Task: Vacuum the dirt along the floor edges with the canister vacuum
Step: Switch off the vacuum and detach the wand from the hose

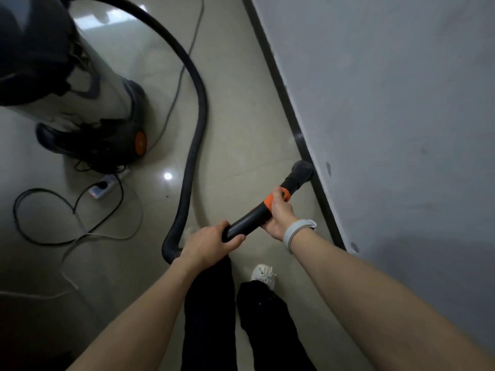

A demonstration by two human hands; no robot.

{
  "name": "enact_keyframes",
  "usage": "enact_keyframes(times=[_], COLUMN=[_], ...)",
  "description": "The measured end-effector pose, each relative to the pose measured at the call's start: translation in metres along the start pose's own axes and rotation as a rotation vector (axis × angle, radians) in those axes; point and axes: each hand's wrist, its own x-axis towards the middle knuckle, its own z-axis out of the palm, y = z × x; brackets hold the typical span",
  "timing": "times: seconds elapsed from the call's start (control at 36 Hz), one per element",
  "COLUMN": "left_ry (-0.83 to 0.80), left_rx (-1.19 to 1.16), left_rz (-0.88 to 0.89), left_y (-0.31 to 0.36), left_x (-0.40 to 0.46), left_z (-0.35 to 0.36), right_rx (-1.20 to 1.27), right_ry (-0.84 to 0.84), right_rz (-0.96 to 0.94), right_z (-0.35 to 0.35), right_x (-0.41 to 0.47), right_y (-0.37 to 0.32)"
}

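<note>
A: Start with what is nearest the person. What do you see?

B: Two legs in dark trousers [209, 317] and one white shoe [263, 273] on the pale tiled floor [241, 124].

A: State of the hands?

B: Left hand [211, 243]: fingers curled round the rear end of the black wand [249, 219], thumb along its side. Right hand [280, 212]: fingers wrapped round the wand further forward, thumb lying on the orange collar [278, 196]. A pale wristband [297, 231] sits on the right wrist.

A: Position of the nozzle?

B: The round nozzle [302, 170] sits low against the dark skirting [284, 103], where the floor meets the grey wall [388, 116]. Whether it touches the floor, I cannot tell.

A: And the hose?

B: The black hose [194, 135] bends out behind the left hand, lies along the floor, then arcs up and left to the top of the canister [80, 84].

A: Location of the canister?

B: On the floor at far left, well apart from the wall. It has a metal drum, a dark base and an orange wheel [140, 143].

A: Anything else?

B: A white power strip [103, 187] just beside the base, with black cable [34, 231] looped near it.
</note>
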Motion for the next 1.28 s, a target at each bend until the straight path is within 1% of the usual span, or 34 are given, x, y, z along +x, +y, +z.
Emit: enact_keyframes(times=[0.19, 0.36, 0.5, 0.58, 0.67, 0.78, 0.97, 1.11, 1.22, 1.28], left_ry=[0.095, 0.261, 0.352, 0.382, 0.46, 0.622, 0.806, 0.866, 0.936, 0.951], left_rx=[-0.098, -0.167, -0.216, -0.191, -0.202, -0.284, -0.393, -0.478, -0.584, -0.612], left_rz=[-0.024, -0.059, -0.075, -0.081, -0.134, -0.239, -0.362, -0.435, -0.483, -0.518], left_y=[-0.05, -0.085, -0.095, -0.098, -0.099, -0.1, -0.113, -0.143, -0.18, -0.2], left_x=[-0.004, -0.016, -0.019, -0.018, -0.017, -0.015, -0.012, -0.01, -0.012, -0.016], left_z=[-0.098, -0.189, -0.254, -0.287, -0.314, -0.342, -0.366, -0.379, -0.388, -0.393], right_rx=[-0.068, -0.16, -0.196, -0.234, -0.28, -0.359, -0.52, -0.634, -0.79, -0.905], right_ry=[-0.011, -0.08, -0.146, -0.208, -0.268, -0.346, -0.508, -0.615, -0.649, -0.616], right_rz=[0.011, -0.021, -0.073, -0.085, -0.086, -0.115, -0.197, -0.232, -0.315, -0.375], right_z=[0.116, 0.223, 0.291, 0.327, 0.363, 0.407, 0.463, 0.503, 0.537, 0.548], right_x=[-0.033, -0.066, -0.093, -0.109, -0.122, -0.137, -0.16, -0.164, -0.165, -0.16], right_y=[-0.033, -0.071, -0.11, -0.132, -0.15, -0.168, -0.175, -0.16, -0.144, -0.137])
